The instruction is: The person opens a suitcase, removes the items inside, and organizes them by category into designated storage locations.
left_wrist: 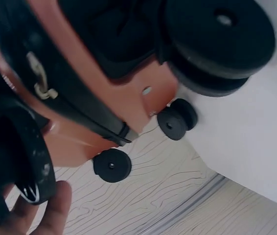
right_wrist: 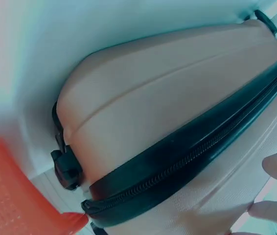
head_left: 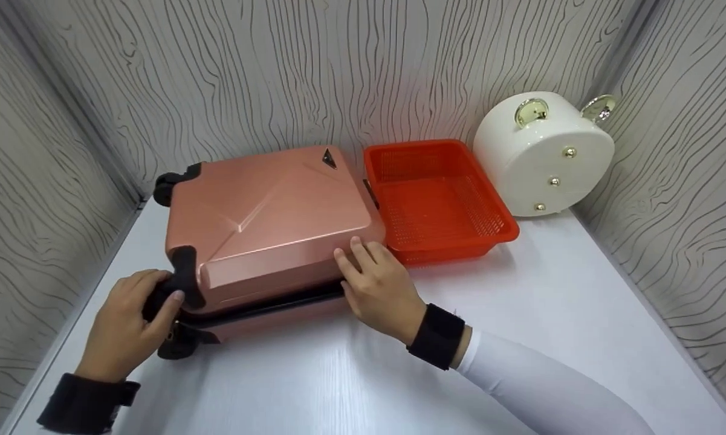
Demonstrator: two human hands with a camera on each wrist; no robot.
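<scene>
A pink hard-shell suitcase lies flat on the white table, its wheels toward the left. My left hand grips the upper wheel at the near left corner. In the left wrist view, fingertips show behind that black wheel. Along the side of the shell, my right hand rests near the right front corner, its fingers lying over the upper edge. The right wrist view shows the black zipper closed along the visible side. Most of the left palm is hidden.
A red plastic basket stands right beside the suitcase. Farther right is a round white case with gold handles and studs. Wood-grain patterned walls enclose the table at the back and both sides.
</scene>
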